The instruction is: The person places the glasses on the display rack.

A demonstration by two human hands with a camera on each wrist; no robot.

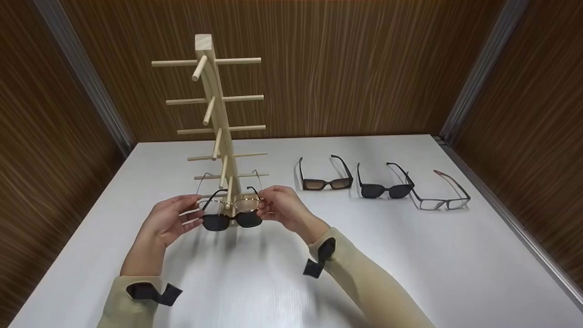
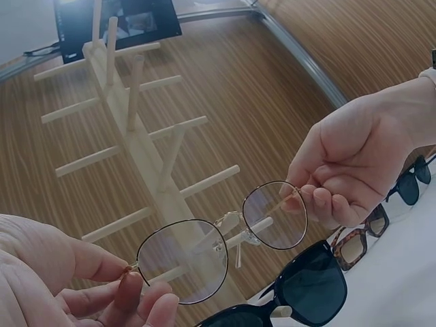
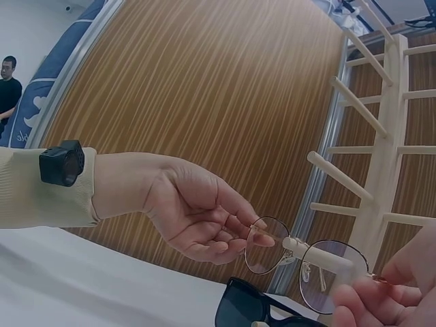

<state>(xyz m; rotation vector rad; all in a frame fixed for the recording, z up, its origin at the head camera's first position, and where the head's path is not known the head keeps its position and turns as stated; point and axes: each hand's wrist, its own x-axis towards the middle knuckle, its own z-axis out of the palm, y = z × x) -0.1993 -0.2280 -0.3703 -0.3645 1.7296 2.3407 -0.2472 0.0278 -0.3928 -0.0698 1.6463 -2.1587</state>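
Observation:
My left hand point(image 1: 171, 221) and right hand point(image 1: 288, 208) pinch opposite ends of thin-rimmed metal eyeglasses point(image 1: 246, 205), where the temples meet the frame. The clear lenses face me and the temples point away. Their bridge is at a low front peg point(image 3: 332, 261) of the wooden glasses rack point(image 1: 218, 111); whether it touches the peg, I cannot tell. Just below hang black sunglasses point(image 1: 216, 222) with dark lenses, at the rack's bottom peg. In the left wrist view, both lenses of the eyeglasses point(image 2: 182, 262) show between the fingertips.
To the right on the white table point(image 1: 364, 255) lie tortoiseshell sunglasses point(image 1: 314, 184), another pair of black sunglasses point(image 1: 385, 191) and clear-lensed eyeglasses point(image 1: 432, 204), temples unfolded. Bare pegs stick out above my hands. Wood-grain panels point(image 1: 346, 68) enclose the table. A person point(image 3: 9, 92) stands in the background.

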